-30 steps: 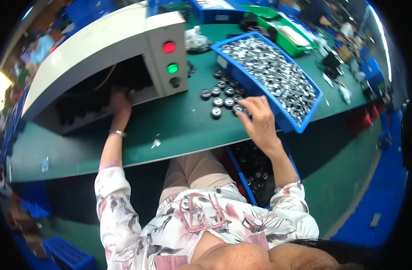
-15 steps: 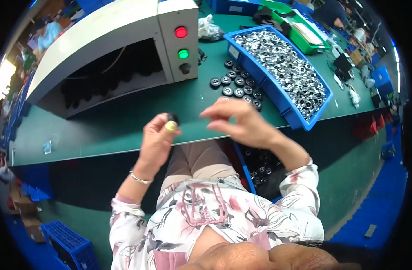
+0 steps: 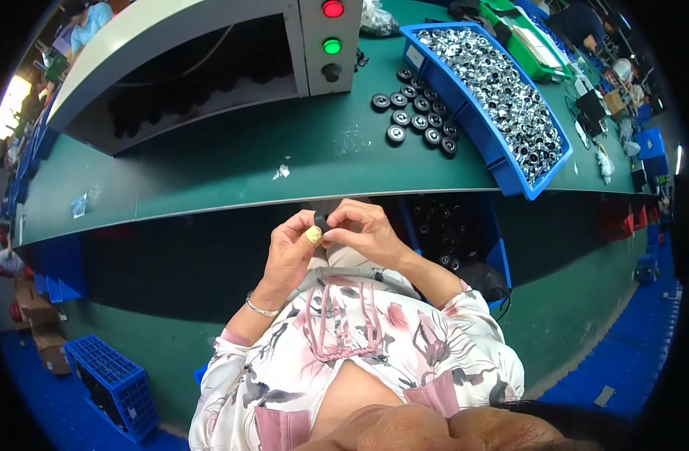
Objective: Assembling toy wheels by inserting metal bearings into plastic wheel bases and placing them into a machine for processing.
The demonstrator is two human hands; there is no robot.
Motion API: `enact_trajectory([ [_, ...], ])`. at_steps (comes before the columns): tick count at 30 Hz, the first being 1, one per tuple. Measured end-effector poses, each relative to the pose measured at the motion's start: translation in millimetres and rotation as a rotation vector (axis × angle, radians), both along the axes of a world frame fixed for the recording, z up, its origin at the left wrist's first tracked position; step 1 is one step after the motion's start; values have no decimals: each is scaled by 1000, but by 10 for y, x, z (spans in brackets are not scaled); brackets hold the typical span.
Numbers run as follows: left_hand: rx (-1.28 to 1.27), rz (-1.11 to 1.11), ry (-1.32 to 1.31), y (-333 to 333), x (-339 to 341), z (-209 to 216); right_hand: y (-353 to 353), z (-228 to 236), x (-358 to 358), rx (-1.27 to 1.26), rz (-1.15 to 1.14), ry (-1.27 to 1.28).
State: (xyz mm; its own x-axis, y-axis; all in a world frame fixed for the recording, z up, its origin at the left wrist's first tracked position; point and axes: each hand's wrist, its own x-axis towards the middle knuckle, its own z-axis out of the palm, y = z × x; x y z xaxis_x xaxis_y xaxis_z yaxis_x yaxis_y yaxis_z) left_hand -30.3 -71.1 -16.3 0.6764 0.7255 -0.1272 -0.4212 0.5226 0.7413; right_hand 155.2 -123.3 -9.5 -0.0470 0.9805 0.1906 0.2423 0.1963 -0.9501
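In front of my lap, just off the table's near edge, my left hand (image 3: 287,248) pinches a small black wheel-like part (image 3: 321,220). A yellow covering wraps the tip of the left thumb. My right hand (image 3: 368,233) meets it from the other side, its fingers closed at the same part. Whether a smaller piece sits between the right fingertips is hidden. Several black round wheels (image 3: 420,122) with silvery centres lie grouped on the green table (image 3: 231,169), beside a blue bin (image 3: 502,167) heaped with shiny small metal-looking parts.
A pale machine (image 3: 325,71) with a dark opening and red and green buttons stands at the back left. Under the table edge, right of my lap, a blue crate (image 3: 502,259) holds dark round parts. Small plastic scraps (image 3: 282,172) lie on the table. A green tray (image 3: 536,52) sits farther back.
My right hand has come from near the wheels to meet my left hand at the black part. Both hands are now off the table's edge, and the view has shifted.
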Motion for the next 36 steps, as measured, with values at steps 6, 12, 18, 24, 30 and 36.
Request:
enact_trajectory([
  [6, 124, 106, 322, -178, -141, -335, -211, -446, -255, -190, -109, 353],
  [12, 3, 144, 321, -266, -78, -429, -330, -632, -338, -257, -235, 283],
  [18, 135, 62, 379, -143, -48, -551, -473, 54, 106, -122, -212, -20],
  [24, -7, -29, 304, -122, -61, -788, 234, 1226, 2234, 137, -893, -553],
  [30, -335, -132, 103, -48, 50, -780, 937, 970, 3703, -315, -913, -1064],
  [36, -393, 13, 51, -47, -41, -867, 1144, 852, 3649, -338, -998, -1238],
])
